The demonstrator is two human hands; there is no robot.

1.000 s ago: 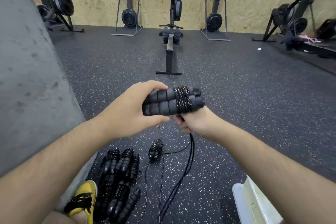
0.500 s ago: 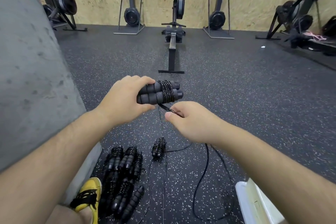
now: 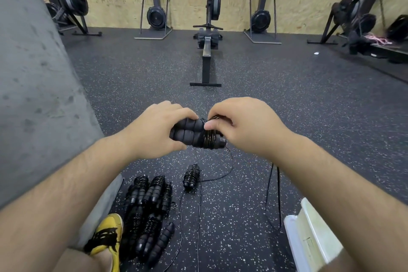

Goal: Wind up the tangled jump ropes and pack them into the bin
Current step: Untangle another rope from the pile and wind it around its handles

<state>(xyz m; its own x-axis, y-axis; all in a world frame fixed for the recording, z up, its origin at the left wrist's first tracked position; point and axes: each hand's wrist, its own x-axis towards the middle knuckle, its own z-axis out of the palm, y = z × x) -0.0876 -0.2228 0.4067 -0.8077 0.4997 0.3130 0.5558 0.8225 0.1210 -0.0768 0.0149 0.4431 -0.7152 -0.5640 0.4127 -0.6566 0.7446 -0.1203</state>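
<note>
My left hand [image 3: 156, 130] grips the two black foam handles of a jump rope [image 3: 192, 133] held side by side in front of me. Thin black cord is coiled round their right end. My right hand [image 3: 245, 126] pinches that cord on top of the coil, fingers curled over the handles' end. The loose cord [image 3: 229, 161] hangs down to the floor. A pile of wound ropes [image 3: 148, 207] lies on the floor at lower left, and one more wound rope [image 3: 191, 178] beside it. The white bin [image 3: 309, 238] shows at the lower right.
I stand on a speckled black rubber floor by a grey concrete wall [image 3: 33, 95] on the left. My yellow shoe [image 3: 106, 234] is next to the rope pile. A rowing machine [image 3: 207, 46] stands ahead, with more exercise machines along the plywood back wall.
My right hand has come up from below the handles and over their right end, carrying the cord round. More turns lie on the coil, and the hanging cord is shorter.
</note>
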